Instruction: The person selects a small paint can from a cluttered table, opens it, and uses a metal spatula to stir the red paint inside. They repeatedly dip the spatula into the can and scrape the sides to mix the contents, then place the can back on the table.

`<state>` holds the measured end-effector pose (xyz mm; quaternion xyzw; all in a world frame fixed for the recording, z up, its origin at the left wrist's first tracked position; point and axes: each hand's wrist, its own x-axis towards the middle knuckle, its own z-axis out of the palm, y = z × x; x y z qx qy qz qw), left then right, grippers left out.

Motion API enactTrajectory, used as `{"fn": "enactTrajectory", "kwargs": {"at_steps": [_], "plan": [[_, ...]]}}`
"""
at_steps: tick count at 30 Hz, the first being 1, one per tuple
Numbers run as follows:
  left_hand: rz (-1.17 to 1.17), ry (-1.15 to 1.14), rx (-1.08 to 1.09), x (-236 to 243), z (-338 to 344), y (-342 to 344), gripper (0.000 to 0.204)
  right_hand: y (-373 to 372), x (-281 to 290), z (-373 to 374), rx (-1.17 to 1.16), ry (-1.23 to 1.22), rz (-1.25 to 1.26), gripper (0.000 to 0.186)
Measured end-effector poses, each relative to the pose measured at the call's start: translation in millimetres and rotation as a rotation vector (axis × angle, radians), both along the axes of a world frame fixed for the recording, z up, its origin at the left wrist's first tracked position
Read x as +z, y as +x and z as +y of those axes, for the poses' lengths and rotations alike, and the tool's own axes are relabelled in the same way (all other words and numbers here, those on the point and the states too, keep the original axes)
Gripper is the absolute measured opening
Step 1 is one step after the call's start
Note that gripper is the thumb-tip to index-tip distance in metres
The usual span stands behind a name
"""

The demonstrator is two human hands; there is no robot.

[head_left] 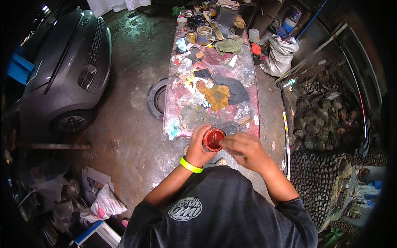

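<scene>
My left hand (197, 149) is wrapped round a small open can of red paint (214, 140), tilted so that its red inside shows. A bright yellow-green band circles that wrist. At the can's right rim is my right hand (247, 152), fingers closed together and slightly blurred. Whatever those fingers hold, if anything, I cannot make out. Both hands are just off the near edge of a long paint-stained table (211, 62). Closest to them on its top lie a mustard cloth (217, 97), a dark grey cloth (235, 89) and a small brown block (244, 120).
Several paint cans (204, 35) crowd the table's far end, beside a green rag (228, 46). A tyre (158, 99) lies against its left side. A grey car (68, 70) stands at the left. Stones (326, 120) and a white sack (280, 56) are at the right.
</scene>
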<state>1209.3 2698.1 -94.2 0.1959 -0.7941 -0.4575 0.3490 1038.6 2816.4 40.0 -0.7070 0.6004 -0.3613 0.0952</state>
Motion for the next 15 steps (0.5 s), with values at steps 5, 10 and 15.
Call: {"fn": "enactTrajectory", "kwargs": {"at_steps": [5,10,15], "plan": [[0.038,-0.021,0.016,0,-2,-6,0.089,-10,5,0,-0.044,0.038,0.014,0.024],[0.055,-0.066,0.017,4,-7,-10,0.090,-12,7,-2,-0.023,0.033,-0.007,0.023],[0.055,-0.035,0.028,6,-7,-10,0.088,-3,4,-6,-0.010,0.003,-0.023,0.022]]}}
